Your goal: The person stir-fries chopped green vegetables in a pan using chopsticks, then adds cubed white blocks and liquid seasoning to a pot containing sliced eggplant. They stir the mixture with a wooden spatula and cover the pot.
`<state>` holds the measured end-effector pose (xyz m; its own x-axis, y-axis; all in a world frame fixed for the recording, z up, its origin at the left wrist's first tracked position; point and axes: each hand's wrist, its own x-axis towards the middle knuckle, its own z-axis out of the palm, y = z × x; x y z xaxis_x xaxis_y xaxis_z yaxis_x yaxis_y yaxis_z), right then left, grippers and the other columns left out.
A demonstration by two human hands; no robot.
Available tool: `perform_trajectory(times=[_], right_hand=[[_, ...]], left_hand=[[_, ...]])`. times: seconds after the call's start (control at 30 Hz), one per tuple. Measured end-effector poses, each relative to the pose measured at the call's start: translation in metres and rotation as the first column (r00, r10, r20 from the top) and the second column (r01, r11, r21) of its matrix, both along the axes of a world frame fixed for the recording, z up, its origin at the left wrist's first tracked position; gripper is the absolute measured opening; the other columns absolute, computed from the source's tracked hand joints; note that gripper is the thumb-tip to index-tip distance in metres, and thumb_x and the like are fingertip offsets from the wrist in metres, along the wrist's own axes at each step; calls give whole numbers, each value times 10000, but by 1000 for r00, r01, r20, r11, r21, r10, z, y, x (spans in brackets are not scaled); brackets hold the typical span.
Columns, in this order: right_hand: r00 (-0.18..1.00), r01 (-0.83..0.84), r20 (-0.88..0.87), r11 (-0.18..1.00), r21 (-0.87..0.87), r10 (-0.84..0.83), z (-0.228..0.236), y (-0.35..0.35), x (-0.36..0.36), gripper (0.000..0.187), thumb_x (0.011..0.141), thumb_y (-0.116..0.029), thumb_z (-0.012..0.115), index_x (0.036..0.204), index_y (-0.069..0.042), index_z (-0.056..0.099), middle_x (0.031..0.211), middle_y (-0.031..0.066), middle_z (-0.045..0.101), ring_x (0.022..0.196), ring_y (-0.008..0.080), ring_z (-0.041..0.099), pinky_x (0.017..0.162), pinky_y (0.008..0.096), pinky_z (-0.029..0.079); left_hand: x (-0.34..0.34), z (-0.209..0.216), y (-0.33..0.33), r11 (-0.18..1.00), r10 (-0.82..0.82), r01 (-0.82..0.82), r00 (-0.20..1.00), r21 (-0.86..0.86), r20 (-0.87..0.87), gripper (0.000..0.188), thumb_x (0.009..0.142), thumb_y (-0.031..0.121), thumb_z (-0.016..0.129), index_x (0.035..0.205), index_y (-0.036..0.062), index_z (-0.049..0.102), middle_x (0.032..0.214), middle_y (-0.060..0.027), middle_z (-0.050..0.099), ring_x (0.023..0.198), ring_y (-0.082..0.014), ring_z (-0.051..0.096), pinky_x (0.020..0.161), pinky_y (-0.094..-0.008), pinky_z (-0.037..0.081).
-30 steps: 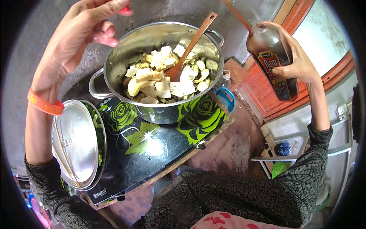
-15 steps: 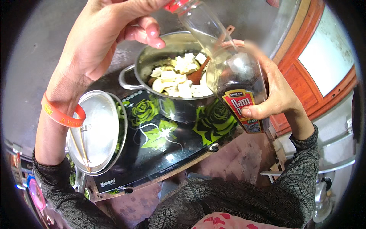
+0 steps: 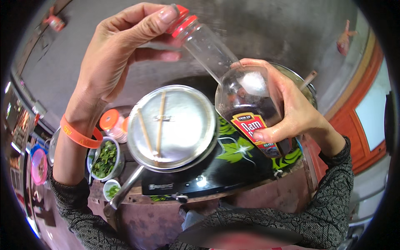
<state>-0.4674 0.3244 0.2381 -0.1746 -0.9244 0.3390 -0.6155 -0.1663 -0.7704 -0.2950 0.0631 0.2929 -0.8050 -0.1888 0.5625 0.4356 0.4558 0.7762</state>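
A tall clear bottle of dark sauce (image 3: 246, 102) with a red and yellow label is held tilted in front of me, its neck pointing up and left. My right hand (image 3: 298, 110) wraps around its wide body, thumb on the label. Up at the neck, my left hand (image 3: 118, 50) has its thumb and fingers on the red cap (image 3: 184, 26); its lower fingers are loosely bent. Behind my right hand, a pot (image 3: 307, 82) shows only its rim, with a wooden handle (image 3: 309, 79) sticking out. What lies in the pot is mostly hidden.
A lidded pan (image 3: 191, 141), two wooden chopsticks (image 3: 160, 121) on its lid, sits on the black glass hob (image 3: 225, 171). Left of it are a bowl of leafy greens (image 3: 105, 160), a small cup of chopped greens (image 3: 111, 190) and an orange-lidded jar (image 3: 110, 120).
My view has swung left, bringing the pan and greens into sight and sliding the pot behind my right hand. The bottle stays in both hands, its cap now fully in view.
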Motion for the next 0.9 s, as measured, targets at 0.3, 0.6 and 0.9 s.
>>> perform_trajectory(times=[0.3, 0.6, 0.9], right_hand=[[965, -261, -62, 960, -98, 256, 18, -213, 98, 1009, 654, -247, 904, 1488, -7, 388, 1332, 113, 570, 1263, 204, 546, 1101, 346, 401], [910, -405, -8, 886, -225, 414, -22, -417, 191, 921, 577, -175, 928, 1374, -32, 488, 1085, 116, 670, 1007, 201, 666, 921, 341, 551], [929, -292, 183, 940, -175, 323, -112, -569, 236, 969, 518, -224, 966, 1346, -10, 510, 1170, 129, 664, 1087, 211, 641, 961, 350, 524]], left_hand=[[139, 19, -92, 955, 296, -285, 913, 79, -282, 384, 994, 256, 652, 1287, 8, 633, 1056, -87, 717, 954, -165, 696, 838, -403, 636], [230, 6, -226, 853, 515, -517, 814, 70, -269, 287, 901, 291, 785, 1072, 77, 700, 908, -18, 697, 860, -123, 672, 785, -342, 601], [258, -61, -349, 803, 593, -577, 799, 147, -99, 364, 973, 252, 684, 1308, 112, 669, 1199, -30, 702, 1053, -149, 672, 934, -367, 558]])
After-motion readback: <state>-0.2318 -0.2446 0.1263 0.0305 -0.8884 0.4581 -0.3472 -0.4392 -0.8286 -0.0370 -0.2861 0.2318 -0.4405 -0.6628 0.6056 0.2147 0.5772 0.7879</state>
